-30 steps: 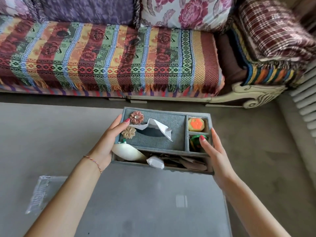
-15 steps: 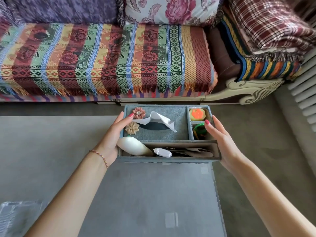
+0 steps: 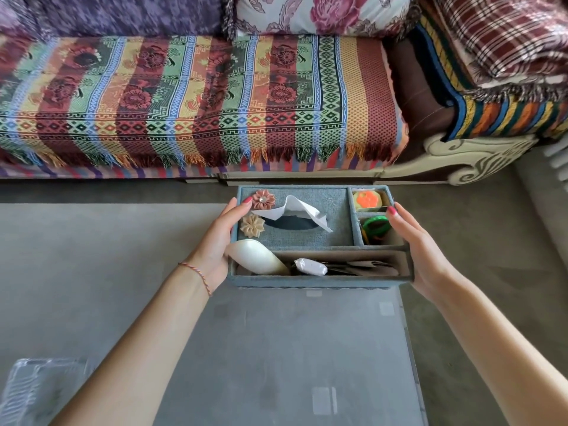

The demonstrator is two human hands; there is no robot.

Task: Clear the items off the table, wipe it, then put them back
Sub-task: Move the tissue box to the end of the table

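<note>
A grey-blue fabric tissue organiser is held between both my hands at the far end of the glass table. My left hand lies flat against its left side, fingertips by two fabric flowers. My right hand presses the right side with straight fingers. A white tissue sticks out of the top slot. Its side pockets hold an orange item and a green item. A white oval object and a small white packet sit in the front pocket. I cannot tell whether the organiser rests on the glass.
A sofa with a striped patterned throw runs across the back, with cushions and a plaid blanket at the right. A clear plastic container shows at the bottom left. Grey carpet surrounds the table.
The organiser, still held between both hands, has moved away from me toward the sofa. The plastic container has slid to the lower left of the view.
</note>
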